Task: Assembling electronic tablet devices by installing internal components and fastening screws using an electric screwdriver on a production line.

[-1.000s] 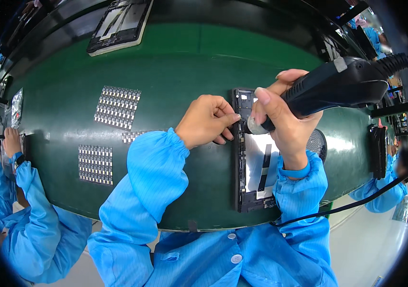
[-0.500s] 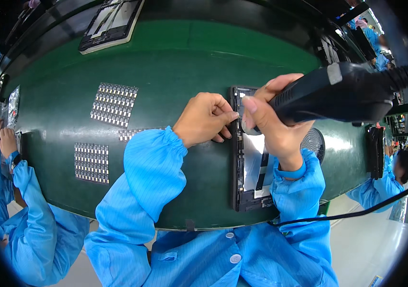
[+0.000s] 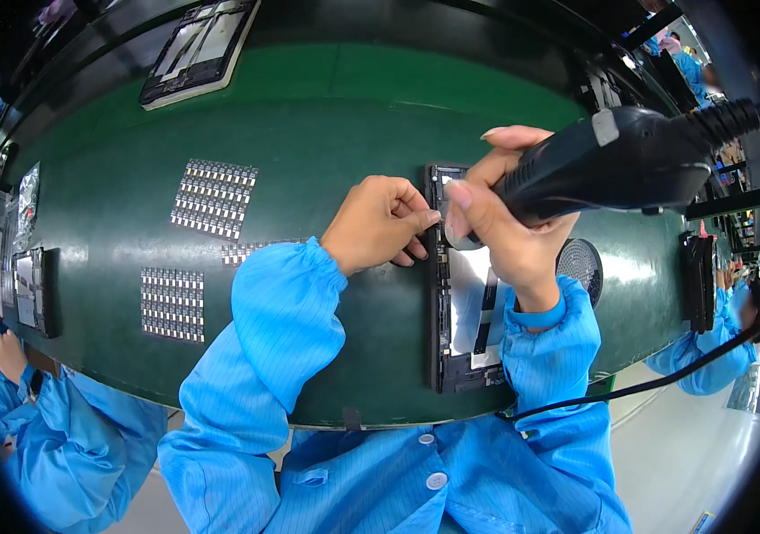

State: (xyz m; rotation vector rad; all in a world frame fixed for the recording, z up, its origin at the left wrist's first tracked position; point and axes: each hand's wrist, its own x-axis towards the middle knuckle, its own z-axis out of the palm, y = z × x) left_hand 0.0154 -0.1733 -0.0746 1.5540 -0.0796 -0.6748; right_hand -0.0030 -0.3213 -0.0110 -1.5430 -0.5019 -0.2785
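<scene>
An opened tablet [image 3: 471, 311], with a dark frame and a silver inner plate, lies in front of me on the green table. My left hand [image 3: 378, 222] is at its left edge, thumb and fingertips pinched together; whatever is between them is too small to make out. Over the tablet's upper part, my right hand [image 3: 522, 240] grips a black hand-held tool [image 3: 607, 169] with a corrugated neck, whose exact kind I cannot tell. Its working end is hidden behind my right fingers, close to my left fingertips.
Panels of small circuit boards [image 3: 172, 304] lie left of my arm. A round black mesh disc [image 3: 581, 271] sits right of the tablet. Another opened device [image 3: 200, 53] rests at the far edge. At left, a co-worker's hand [image 3: 8, 356] is near another device [image 3: 31, 289]. A black cable [image 3: 647, 383] crosses at right.
The black tool has shifted slightly left. My left hand keeps its pinch at the tablet's edge. At left, the co-worker's hands have moved down, uncovering the device there.
</scene>
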